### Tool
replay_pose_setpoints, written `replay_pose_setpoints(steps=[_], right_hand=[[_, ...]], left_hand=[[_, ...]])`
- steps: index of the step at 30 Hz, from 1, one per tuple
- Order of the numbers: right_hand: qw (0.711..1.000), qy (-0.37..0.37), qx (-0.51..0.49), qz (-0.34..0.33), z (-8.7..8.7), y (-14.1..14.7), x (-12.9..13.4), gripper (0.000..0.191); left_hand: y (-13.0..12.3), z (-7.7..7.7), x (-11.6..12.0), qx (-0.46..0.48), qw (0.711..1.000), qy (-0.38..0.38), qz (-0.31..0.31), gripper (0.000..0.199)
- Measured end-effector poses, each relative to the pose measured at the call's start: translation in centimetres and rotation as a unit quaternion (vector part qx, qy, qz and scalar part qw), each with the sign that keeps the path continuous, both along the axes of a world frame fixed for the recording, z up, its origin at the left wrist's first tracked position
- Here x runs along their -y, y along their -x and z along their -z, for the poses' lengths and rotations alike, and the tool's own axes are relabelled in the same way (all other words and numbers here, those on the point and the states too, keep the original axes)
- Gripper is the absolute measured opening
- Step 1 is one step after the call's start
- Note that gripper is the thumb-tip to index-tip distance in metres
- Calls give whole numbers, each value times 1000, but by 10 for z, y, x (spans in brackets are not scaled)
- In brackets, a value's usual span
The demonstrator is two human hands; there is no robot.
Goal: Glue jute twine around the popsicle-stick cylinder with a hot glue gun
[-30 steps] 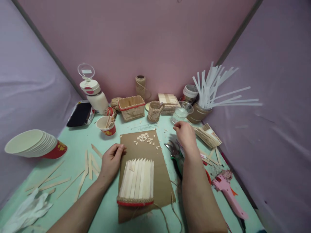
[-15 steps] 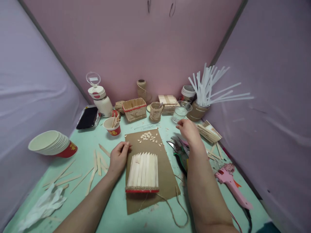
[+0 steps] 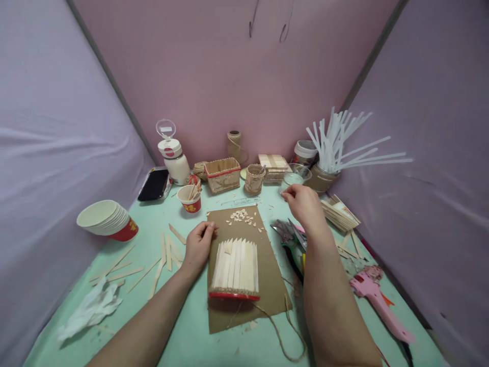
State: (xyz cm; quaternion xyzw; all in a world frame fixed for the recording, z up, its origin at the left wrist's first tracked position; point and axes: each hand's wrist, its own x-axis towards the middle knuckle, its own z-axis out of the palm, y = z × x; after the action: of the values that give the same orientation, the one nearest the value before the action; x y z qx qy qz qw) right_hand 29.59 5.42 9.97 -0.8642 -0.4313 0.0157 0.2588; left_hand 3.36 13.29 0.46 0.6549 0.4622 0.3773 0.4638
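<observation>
My left hand [image 3: 199, 245] rests at the left edge of a brown cardboard sheet [image 3: 269, 278], its fingers curled together; anything in them is too small to make out. On the sheet lies a wooden-stick piece [image 3: 237, 267] with pointed tips, a twine band and a red strip along its near edge. Small pale wood chips [image 3: 242, 217] are scattered beyond it. My right hand [image 3: 305, 204] is pinched just in front of a clear plastic cup [image 3: 293, 178]. What its fingertips hold, if anything, does not show. Pliers and scissors [image 3: 288, 237] lie beside my right forearm.
A pink glue gun [image 3: 382, 303] lies at right, near white glue sticks [image 3: 334, 145] in a pot. Loose sticks [image 3: 164, 255], crumpled tissue [image 3: 91, 308] and stacked paper cups [image 3: 109, 219] are at left. A basket [image 3: 223, 178] and twine spool [image 3: 234, 145] stand behind.
The camera view has turned slightly, shifting the scene to the right. My right hand's fingers look more tightly pinched near the clear cup. My left hand stays at the cardboard's edge.
</observation>
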Motion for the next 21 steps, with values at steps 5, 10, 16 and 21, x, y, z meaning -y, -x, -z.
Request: replay_pose_setpoints(steps=[5,10,16,21], right_hand=[[1000,-7,2,-12,-1,11,-3,24],[998,-57,-17,-27,-2,14,-5,30],[995,-40,-41,-86,5,13,-11,12],[978,4,-58,-198,33,24,-28,24]], left_hand=[[0,4,-1,15,1000,10,-1,34],[1,4,-1,32,999,10,-9,33],[1,2,0,39,999,29,-9,33],[0,-1,0,37,999,37,-8,33]])
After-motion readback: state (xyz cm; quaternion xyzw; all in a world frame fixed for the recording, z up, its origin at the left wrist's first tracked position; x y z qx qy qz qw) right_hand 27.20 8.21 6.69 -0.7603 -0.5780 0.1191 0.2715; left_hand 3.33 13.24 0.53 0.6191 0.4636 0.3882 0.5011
